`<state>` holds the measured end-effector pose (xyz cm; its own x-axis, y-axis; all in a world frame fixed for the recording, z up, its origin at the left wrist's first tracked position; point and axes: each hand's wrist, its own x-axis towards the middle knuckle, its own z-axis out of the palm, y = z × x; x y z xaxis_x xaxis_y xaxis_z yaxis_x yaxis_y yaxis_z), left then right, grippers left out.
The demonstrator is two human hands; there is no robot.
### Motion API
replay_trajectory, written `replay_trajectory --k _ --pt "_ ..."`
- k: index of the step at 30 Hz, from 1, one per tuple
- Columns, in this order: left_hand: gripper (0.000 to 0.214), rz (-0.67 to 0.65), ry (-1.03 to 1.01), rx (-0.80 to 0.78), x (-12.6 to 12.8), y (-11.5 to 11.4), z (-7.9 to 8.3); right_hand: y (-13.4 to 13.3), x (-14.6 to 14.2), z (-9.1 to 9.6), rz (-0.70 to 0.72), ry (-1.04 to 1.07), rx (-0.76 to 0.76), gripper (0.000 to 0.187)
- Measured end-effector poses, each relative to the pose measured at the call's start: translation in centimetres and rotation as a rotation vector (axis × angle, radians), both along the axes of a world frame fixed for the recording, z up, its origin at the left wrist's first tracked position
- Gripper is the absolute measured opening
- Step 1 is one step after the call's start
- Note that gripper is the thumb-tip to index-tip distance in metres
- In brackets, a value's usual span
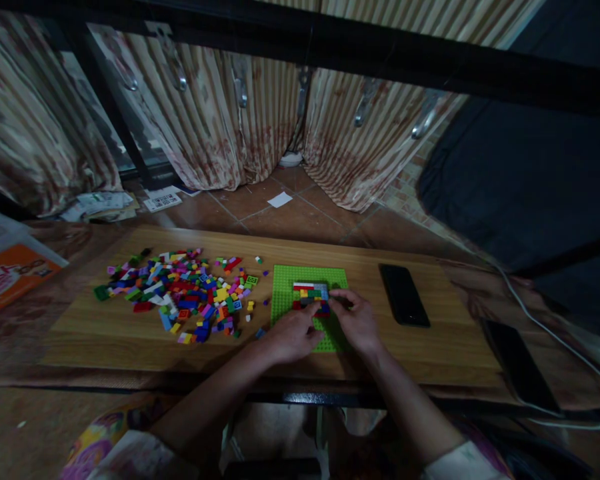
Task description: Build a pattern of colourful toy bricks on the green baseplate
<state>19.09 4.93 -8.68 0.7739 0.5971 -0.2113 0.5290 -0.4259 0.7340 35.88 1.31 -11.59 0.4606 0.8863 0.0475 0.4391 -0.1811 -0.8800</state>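
Observation:
A green baseplate (pixel 290 283) lies on a low wooden table (pixel 430 347). A small build of red, yellow, grey and blue bricks (pixel 310 293) stands on it. My left hand (pixel 293 333) rests on the plate's near edge, its fingers curled toward the build's near side. My right hand (pixel 355 320) lies beside it, fingertips pinched against the right end of the build. I cannot make out whether either hand grips a loose brick. A wide heap of loose coloured bricks (pixel 180 293) is spread to the left of the plate.
A black phone (pixel 404 295) lies flat right of the plate. A second dark phone (pixel 520 363) with a white cable (pixel 555 333) sits at the far right. An orange box (pixel 10 273) stands at the left. Striped curtains (pixel 220 127) hang behind, above a tiled floor.

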Motion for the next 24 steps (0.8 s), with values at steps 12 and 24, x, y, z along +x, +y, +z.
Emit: replay_trajectory --k 12,24 --pt "0.062 -0.020 0.082 0.067 0.28 -0.16 0.30 0.45 -0.25 -0.32 -0.001 -0.038 -0.043 0.022" --pt "0.064 -0.009 0.132 0.085 0.43 -0.30 0.21 0.61 -0.73 -0.09 -0.005 0.024 -0.026 0.019"
